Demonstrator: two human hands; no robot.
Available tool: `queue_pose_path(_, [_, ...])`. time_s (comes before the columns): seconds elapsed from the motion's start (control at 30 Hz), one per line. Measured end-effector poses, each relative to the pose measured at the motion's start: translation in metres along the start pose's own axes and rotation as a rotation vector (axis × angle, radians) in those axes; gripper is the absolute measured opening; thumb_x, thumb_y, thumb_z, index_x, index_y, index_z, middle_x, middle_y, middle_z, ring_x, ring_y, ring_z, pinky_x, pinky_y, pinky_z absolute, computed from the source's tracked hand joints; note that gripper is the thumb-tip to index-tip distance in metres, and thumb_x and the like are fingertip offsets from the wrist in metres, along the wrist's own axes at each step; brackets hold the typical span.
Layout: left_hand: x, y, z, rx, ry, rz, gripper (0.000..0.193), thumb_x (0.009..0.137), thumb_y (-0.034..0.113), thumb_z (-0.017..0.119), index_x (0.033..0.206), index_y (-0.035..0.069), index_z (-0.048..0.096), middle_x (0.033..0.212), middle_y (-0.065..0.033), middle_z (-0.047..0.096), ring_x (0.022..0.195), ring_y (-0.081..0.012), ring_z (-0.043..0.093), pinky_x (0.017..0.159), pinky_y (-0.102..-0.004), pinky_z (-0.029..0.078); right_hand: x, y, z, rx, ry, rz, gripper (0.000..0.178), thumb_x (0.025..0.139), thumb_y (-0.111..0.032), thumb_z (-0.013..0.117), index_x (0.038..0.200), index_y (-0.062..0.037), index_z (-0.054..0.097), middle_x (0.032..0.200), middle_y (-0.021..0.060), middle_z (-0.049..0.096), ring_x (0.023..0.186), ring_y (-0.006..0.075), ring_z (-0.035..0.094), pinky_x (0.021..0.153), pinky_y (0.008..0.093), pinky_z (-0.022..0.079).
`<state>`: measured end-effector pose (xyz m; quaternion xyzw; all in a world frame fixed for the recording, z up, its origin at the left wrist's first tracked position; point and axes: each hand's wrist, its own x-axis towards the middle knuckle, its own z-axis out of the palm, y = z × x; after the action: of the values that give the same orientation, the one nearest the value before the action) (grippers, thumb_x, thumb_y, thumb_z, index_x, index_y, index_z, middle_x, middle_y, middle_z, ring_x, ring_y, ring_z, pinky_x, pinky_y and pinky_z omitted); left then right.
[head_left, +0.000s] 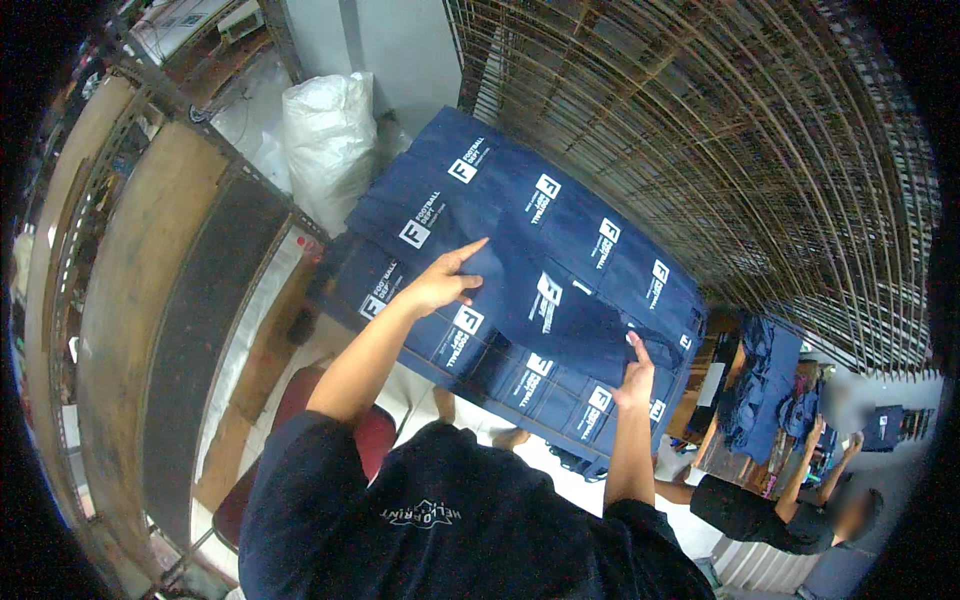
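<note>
Navy blue fabric pieces with white prints (540, 200) cover the work surface before me in overlapping rows. One navy printed fabric piece (545, 320) spans the space between my hands, its surface slightly creased. At its left end is my left hand (440, 285), with the index finger stretched out and the thumb apart, over the cloth. My right hand (635, 378) grips the right end of that piece. Its thumb points up on top, while the other fingers are mostly hidden by the cloth.
Stacked wire racks (700, 130) rise along the far right. A white plastic sack (330, 140) stands at the far left, near a metal shelf frame (225, 150). A dark red seat (300, 410) is at my left. Another person (780, 510) works at the right beside navy cloth (760, 380).
</note>
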<state>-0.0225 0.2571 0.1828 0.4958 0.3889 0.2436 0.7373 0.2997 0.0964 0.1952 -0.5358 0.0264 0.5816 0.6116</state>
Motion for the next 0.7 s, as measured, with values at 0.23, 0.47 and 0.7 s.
queue_pose_path(0.23, [0.054, -0.108, -0.077, 0.238, 0.567, -0.056, 0.042, 0.075, 0.004, 0.06, 0.115, 0.003, 0.052, 0.095, -0.0143, 0.061, 0.081, -0.0179, 0.06, 0.062, -0.0286, 0.049, 0.111, 0.037, -0.05, 0.031, 0.219, -0.021, 0.025, 0.076, -0.012, 0.061, 0.1, -0.0132, 0.055, 0.088, -0.0011, 0.052, 0.078, 0.0146, 0.047, 0.065, 0.0291, 0.045])
queue_pose_path(0.47, [0.077, -0.168, -0.093, 0.619, 0.765, -0.16, 0.041, 0.069, 0.012, 0.063, 0.107, 0.0, 0.055, 0.099, -0.0226, 0.059, 0.093, -0.0374, 0.056, 0.084, -0.04, 0.043, 0.162, 0.078, -0.072, 0.032, 0.392, -0.058, 0.062, 0.077, 0.003, 0.056, 0.125, -0.0108, 0.02, 0.099, 0.0067, 0.057, 0.08, 0.0191, 0.057, 0.071, 0.0371, 0.052])
queue_pose_path(0.7, [0.069, -0.176, -0.08, 0.718, 0.881, -0.087, 0.041, 0.068, 0.016, 0.065, 0.106, 0.0, 0.056, 0.096, -0.0213, 0.06, 0.093, -0.0331, 0.058, 0.081, -0.037, 0.044, 0.146, 0.079, -0.061, -0.011, 0.4, -0.102, 0.05, 0.078, 0.002, 0.055, 0.119, -0.0078, 0.028, 0.097, 0.0053, 0.057, 0.078, 0.0192, 0.057, 0.072, 0.0384, 0.054])
